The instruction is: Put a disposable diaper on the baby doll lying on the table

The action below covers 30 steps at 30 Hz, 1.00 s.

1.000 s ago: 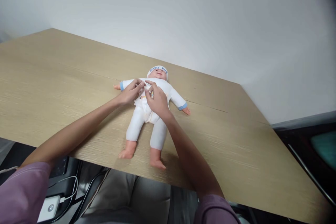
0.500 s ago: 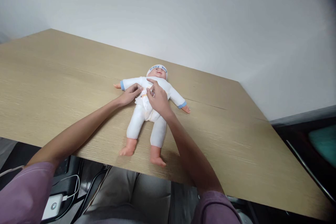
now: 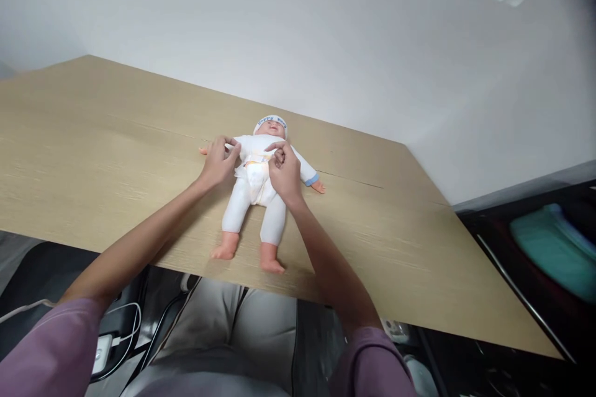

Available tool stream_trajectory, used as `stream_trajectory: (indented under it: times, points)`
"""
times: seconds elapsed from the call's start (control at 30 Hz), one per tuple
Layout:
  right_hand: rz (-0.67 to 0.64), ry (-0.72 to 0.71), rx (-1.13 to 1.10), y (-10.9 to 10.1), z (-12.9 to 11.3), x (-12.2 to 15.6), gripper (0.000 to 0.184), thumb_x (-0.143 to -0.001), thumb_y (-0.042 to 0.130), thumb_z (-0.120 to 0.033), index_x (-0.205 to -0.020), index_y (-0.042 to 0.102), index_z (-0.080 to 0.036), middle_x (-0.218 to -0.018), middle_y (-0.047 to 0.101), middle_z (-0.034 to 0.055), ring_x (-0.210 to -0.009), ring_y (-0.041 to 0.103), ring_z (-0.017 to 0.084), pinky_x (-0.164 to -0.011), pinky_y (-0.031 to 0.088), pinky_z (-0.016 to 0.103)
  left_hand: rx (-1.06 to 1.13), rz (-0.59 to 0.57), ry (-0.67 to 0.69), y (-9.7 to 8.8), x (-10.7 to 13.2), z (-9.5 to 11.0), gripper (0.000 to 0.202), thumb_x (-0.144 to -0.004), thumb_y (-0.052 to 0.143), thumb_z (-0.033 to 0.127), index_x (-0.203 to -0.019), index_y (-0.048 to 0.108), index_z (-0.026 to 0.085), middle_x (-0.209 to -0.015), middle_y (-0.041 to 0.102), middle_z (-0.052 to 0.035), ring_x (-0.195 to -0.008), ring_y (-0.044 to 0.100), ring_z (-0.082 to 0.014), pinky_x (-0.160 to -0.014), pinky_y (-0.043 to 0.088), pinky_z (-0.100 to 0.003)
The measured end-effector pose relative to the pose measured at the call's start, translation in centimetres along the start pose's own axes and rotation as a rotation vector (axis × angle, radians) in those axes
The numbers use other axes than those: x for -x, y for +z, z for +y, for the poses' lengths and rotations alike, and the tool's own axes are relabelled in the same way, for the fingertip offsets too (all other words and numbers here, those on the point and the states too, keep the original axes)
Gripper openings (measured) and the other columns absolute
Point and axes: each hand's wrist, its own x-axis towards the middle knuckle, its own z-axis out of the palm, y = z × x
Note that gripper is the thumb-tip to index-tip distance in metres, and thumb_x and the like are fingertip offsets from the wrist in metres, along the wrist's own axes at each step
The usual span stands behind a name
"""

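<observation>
A baby doll (image 3: 239, 208) in a white outfit and a cap with blue lettering lies on its back, feet toward me. A white diaper (image 3: 259, 181) with an orange-yellow waistband is around its hips, and a side flap sticks out on the left. My left hand (image 3: 220, 162) is over the doll's arm on the left, fingers curved with a gap to the thumb, apart from the diaper. At the right side of the waistband, my right hand (image 3: 285, 175) has curled fingers and a raised index finger. Its thumb is against the diaper; the exact grip is partly hidden.
The wooden table (image 3: 372, 248) runs back to a pale wall (image 3: 233, 25). Below its near edge on the left are a dark chair (image 3: 56, 273) and a white device (image 3: 102, 350) with a cable. A teal object (image 3: 554, 251) lies in a dark area on the right.
My left hand has moved off the diaper's waist, up and left over the doll's arm. My right hand stays at the waistband, uncovering more of the diaper's front. The view has shifted slightly.
</observation>
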Motion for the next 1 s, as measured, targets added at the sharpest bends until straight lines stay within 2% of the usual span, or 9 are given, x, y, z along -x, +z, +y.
stream_trajectory:
  times: [0.07,0.17,0.27,0.33,0.4,0.5,0.6,0.73,1.0]
  points:
    - [0.006,-0.033,-0.040,-1.3,-1.0,2.0,0.016,-0.092,0.051,-0.013,-0.098,0.058,-0.026,-0.087,0.051,-0.0014,-0.078,0.056,0.018,-0.079,0.057,0.032,-0.124,0.017,0.126,-1.1,2.0,2.4,0.030,-0.114,0.059,0.054,-0.112,0.064,0.025,-0.125,0.074,-0.0100,-0.108,0.061,-0.0271,-0.103,0.049,-0.045]
    - [-0.108,-0.054,-0.116,-3.3,-2.0,6.0,0.007,-0.097,0.062,-0.023,-0.100,0.057,-0.027,-0.106,0.063,0.0059,-0.096,0.067,0.022,-0.079,0.066,0.034,-0.197,-0.152,0.246,-1.9,5.4,5.4,0.036,-0.117,0.053,0.056,-0.106,0.067,0.025,-0.110,0.077,-0.0095,-0.103,0.063,-0.0291,-0.097,0.050,-0.046]
    - [-0.288,-0.051,-0.172,-4.6,-1.7,9.8,0.010,-0.101,0.069,-0.032,-0.106,0.062,-0.027,-0.112,0.068,0.0074,-0.103,0.072,0.024,-0.077,0.071,0.035,-0.274,-0.424,0.279,-1.7,7.8,6.0,0.041,-0.115,0.054,0.059,-0.099,0.069,0.025,-0.096,0.077,-0.0085,-0.097,0.066,-0.0312,-0.096,0.048,-0.048]
    - [-0.350,-0.056,-0.138,-5.1,-0.8,11.4,0.007,-0.104,0.069,-0.032,-0.106,0.065,-0.026,-0.111,0.071,0.0069,-0.099,0.074,0.023,-0.077,0.070,0.036,-0.329,-0.514,0.281,-1.4,8.4,5.1,0.039,-0.113,0.057,0.058,-0.100,0.071,0.025,-0.095,0.079,-0.0080,-0.101,0.067,-0.0332,-0.100,0.045,-0.050]
    - [-0.352,-0.060,-0.045,-5.2,0.2,12.0,0.005,-0.106,0.065,-0.029,-0.103,0.067,-0.026,-0.108,0.074,0.0064,-0.093,0.074,0.023,-0.079,0.068,0.037,-0.359,-0.513,0.270,-1.3,8.5,3.9,0.035,-0.110,0.061,0.058,-0.102,0.072,0.025,-0.098,0.080,-0.0077,-0.105,0.068,-0.0343,-0.102,0.044,-0.050]
    - [-0.297,-0.035,0.090,-5.1,1.2,11.5,0.005,-0.107,0.065,-0.027,-0.103,0.067,-0.026,-0.106,0.078,0.0067,-0.092,0.076,0.024,-0.085,0.064,0.038,-0.384,-0.455,0.234,-1.2,7.9,2.5,0.040,-0.102,0.071,0.064,-0.097,0.066,0.025,-0.092,0.076,-0.0066,-0.095,0.066,-0.0322,-0.095,0.043,-0.047]
    - [-0.257,0.015,0.176,-4.5,1.5,10.3,0.007,-0.106,0.072,-0.030,-0.107,0.067,-0.025,-0.097,0.079,0.0053,-0.089,0.077,0.025,-0.086,0.060,0.038,-0.375,-0.415,0.225,-1.0,7.1,1.9,0.050,-0.095,0.077,0.072,-0.090,0.059,0.025,-0.084,0.068,-0.0041,-0.082,0.060,-0.0281,-0.086,0.042,-0.042]
    - [-0.253,0.012,0.274,-3.4,1.7,9.5,0.012,-0.106,0.077,-0.034,-0.103,0.070,-0.024,-0.098,0.078,0.0056,-0.087,0.075,0.025,-0.083,0.056,0.037,-0.334,-0.437,0.239,-0.5,6.3,1.5,0.048,-0.097,0.075,0.068,-0.082,0.061,0.026,-0.078,0.063,-0.0039,-0.082,0.057,-0.0278,-0.081,0.040,-0.040]
    - [-0.230,-0.013,0.232,-2.6,2.0,10.6,0.010,-0.108,0.073,-0.031,-0.100,0.072,-0.025,-0.109,0.074,0.0060,-0.090,0.075,0.024,-0.084,0.056,0.037,-0.289,-0.486,0.305,-0.7,6.2,0.9,0.041,-0.107,0.066,0.056,-0.082,0.061,0.024,-0.086,0.071,-0.0049,-0.097,0.060,-0.0294,-0.095,0.043,-0.044]
